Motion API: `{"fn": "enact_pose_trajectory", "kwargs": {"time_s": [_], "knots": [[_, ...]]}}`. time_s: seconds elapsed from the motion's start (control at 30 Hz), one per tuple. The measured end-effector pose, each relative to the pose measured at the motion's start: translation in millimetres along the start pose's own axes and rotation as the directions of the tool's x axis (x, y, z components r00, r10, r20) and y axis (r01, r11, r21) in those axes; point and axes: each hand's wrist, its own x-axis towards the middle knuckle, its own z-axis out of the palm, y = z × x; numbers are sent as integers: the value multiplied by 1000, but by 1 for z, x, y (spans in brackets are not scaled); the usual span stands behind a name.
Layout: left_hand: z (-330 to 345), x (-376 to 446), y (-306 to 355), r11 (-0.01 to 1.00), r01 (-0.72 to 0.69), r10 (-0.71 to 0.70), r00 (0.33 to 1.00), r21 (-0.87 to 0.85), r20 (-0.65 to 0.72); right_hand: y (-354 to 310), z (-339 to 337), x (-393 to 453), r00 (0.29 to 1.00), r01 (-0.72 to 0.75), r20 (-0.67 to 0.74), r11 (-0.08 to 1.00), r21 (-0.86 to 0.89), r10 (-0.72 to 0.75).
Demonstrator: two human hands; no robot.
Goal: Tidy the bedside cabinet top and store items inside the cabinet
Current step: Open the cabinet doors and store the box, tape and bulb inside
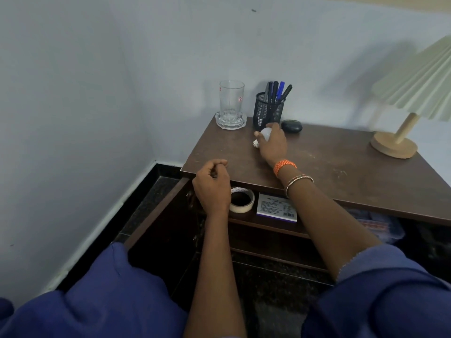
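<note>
Your right hand [272,142] is reaching across the brown cabinet top [329,167] in the middle of the frame, its grip closing around a white light bulb [264,133] that is lying on the wood with its metal base pointing toward the lower left. Your left hand [212,185] is hovering at the cabinet's front left corner, fingers curled into a loose fist and holding nothing.

Just behind the bulb a black mesh pen holder [268,111] is standing full of pens, with a dark oval case [291,126] just to its right. To the left of the holder, an empty glass [231,101] is sitting upright in a clear glass dish [230,121] at the back left corner. At the right edge of the frame a lamp [405,123] with a pleated shade is standing on its round wooden base.

Below the top, the cabinet door [156,215] is hanging open. On the upper shelf [268,225] a tape roll [241,200] is lying flat beside your left hand, and a small white box [277,207] is lying to its right.
</note>
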Motion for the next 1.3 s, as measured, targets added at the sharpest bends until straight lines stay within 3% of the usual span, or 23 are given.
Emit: {"fn": "enact_pose_trajectory", "kwargs": {"time_s": [0.13,0.3,0.4,0.53,0.67,0.8,0.87,1.03,1.13,1.2,1.3], "knots": [[-3,0,0,1000,-5,5,1000,-13,26,-1,-2,-4,1000,-16,-3,994,106,16],[-9,-2,2,998,28,-24,997,-57,71,-6,-15,-25,996,-70,-27,902,426,91],[-14,-3,6,977,173,-139,960,-124,244,-18,-26,-53,997,-72,9,813,577,82],[-24,-8,16,889,447,-332,776,-97,537,-42,-46,-105,999,32,0,762,647,-42],[-39,-5,18,836,549,-382,583,-1,717,-48,-54,-157,988,110,12,758,643,-153],[-63,4,15,804,572,-444,395,163,805,-34,-49,-192,982,126,44,812,569,-183],[-69,5,6,757,610,-519,341,236,784,-24,-41,-205,978,82,115,830,552,-173],[-71,-2,-46,598,671,-767,320,439,555,4,-4,-229,925,-267,377,779,568,43],[-70,-10,-71,538,697,-836,367,474,409,16,17,-226,845,-437,509,764,475,166],[-69,-15,-80,543,749,-834,429,380,347,16,27,-218,833,-431,520,811,395,189],[-68,-18,-89,537,823,-833,483,187,269,8,39,-195,879,-289,455,920,265,144]]}}
